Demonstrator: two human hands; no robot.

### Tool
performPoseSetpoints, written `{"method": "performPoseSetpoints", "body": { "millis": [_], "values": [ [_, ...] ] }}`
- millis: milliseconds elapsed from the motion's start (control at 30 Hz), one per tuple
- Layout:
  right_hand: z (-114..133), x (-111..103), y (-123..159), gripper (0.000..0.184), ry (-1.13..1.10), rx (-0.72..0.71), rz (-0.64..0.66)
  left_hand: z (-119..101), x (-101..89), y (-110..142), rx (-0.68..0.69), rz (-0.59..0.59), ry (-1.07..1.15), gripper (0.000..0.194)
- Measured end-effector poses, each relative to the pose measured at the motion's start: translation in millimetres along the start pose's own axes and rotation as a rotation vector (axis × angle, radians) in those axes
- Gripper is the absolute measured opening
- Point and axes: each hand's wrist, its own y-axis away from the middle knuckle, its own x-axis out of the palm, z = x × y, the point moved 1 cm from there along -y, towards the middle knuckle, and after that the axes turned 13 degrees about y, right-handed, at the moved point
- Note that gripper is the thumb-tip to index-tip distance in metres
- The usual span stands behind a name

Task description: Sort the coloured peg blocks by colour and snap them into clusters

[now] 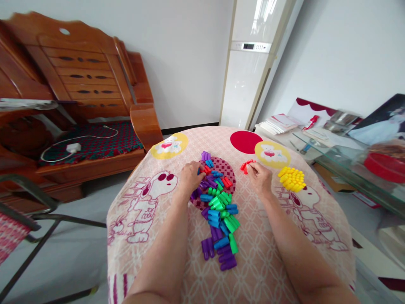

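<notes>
A long loose pile of small plastic toy pieces, rounded like little pegs joined in groups, runs down the middle of the table; green pieces point(220, 201), blue pieces point(214, 218) and purple pieces point(207, 248) are mixed in it. My left hand point(190, 177) rests at the pile's upper left edge, fingers curled down among blue, red and purple pieces; what lies between its fingertips is partly hidden. To the right of the pile, my right hand point(260, 178) pinches at a small group of red pieces point(244, 166) on the cloth. A separate cluster of yellow pieces point(291, 178) sits beyond my right hand.
A pink patterned tablecloth point(253, 261) covers the round table. At right stands a glass shelf point(344, 164) with a red bowl point(386, 166). A wooden bench point(88, 84) is at left, near a metal-framed chair point(53, 217). A white cabinet-like unit point(245, 84) stands behind.
</notes>
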Motion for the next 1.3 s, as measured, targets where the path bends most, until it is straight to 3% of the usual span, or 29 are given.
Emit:
{"method": "performPoseSetpoints", "body": {
  "millis": [100, 233, 467, 700, 800, 967, 1100, 1300],
  "values": [
    [0, 1, 1, 0.029, 0.003, 0.021, 0.046, 3, -1.0, 2, -0.028, 0.012, -0.033, 0.015],
    [3, 3, 3, 0.031, 0.021, 0.046, 0.129, -2, 4.5, 4, 0.011, 0.033, -0.081, 0.044],
    [8, 3, 2, 0.03, -0.025, 0.056, 0.171, -4, 9.4, 3, -0.038, 0.039, -0.136, 0.033],
    [16, 5, 3, 0.027, -0.24, 0.102, 0.321, -22, -10.7, 0, 0.024, -0.05, 0.103, 0.042],
    [22, 7, 5, 0.031, -0.393, 0.168, 0.46, -40, -16.5, -1, 0.099, 0.034, 0.328, 0.048],
    [30, 8, 8, 0.039, -0.587, 0.283, 0.668, -60, -4.5, 0, 0.168, 0.221, 0.498, 0.046],
    [32, 8, 8, 0.028, -0.648, 0.325, 0.723, -63, 5.7, 1, 0.197, 0.227, 0.503, 0.043],
    [27, 6, 3, 0.028, -0.719, 0.404, 0.722, -64, 8.5, 0, 0.167, 0.199, 0.509, 0.047]
  ]
}}
